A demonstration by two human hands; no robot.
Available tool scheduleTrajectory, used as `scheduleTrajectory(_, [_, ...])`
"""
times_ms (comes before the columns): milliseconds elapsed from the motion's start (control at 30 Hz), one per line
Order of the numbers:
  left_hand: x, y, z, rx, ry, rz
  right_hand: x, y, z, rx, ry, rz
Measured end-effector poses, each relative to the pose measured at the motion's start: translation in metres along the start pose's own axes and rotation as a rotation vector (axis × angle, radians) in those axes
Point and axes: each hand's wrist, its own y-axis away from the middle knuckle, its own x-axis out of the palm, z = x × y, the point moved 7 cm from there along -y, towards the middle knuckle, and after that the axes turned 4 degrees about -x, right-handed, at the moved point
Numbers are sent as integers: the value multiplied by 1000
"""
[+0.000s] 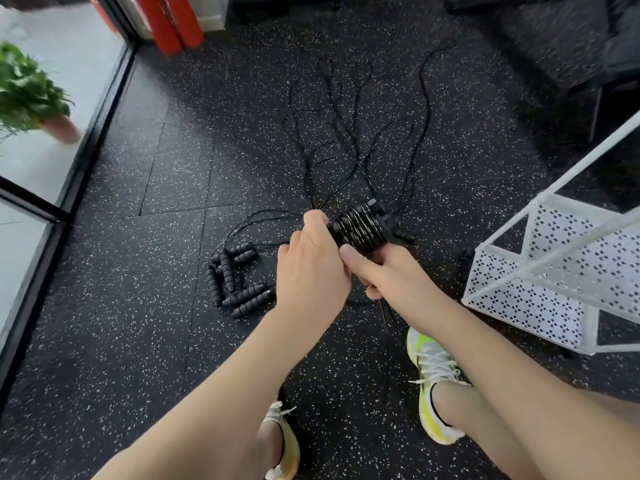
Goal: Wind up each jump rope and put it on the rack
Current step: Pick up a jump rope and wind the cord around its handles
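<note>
My right hand [384,275] grips a pair of black ribbed jump rope handles [363,225] with black cord wound around them. My left hand [311,261] is curled against the bundle's left end and pinches the cord there. Several loose black cords [346,133] trail away from the bundle across the speckled floor. More black handles [235,282] lie in a heap on the floor to the left of my hands. The white perforated metal rack [554,271] stands on the floor at the right, close to my right hand.
My two feet in yellow-white shoes [433,379] stand below the hands. A glass door with a black frame [86,150] runs along the left, a potted plant [31,95] behind it. Red cylinders [176,22] stand at the back. Dark furniture [588,64] fills the back right.
</note>
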Motion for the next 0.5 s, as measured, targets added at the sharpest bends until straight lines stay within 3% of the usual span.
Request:
scheduleTrajectory(67, [5, 0, -1, 30, 27, 78, -5, -1, -1, -4, 36, -55])
scheduleTrajectory(167, [3, -4, 0, 51, 248, 218, -17, -4, 4, -27, 27, -102])
scheduleTrajectory(300, [-13, -8, 7, 53, 413, 212, -22, -6, 4, 9, -30, -80])
scheduleTrajectory(500, [-11, -15, 25, -115, 324, 135, -19, 2, 23, -120, 585, -107])
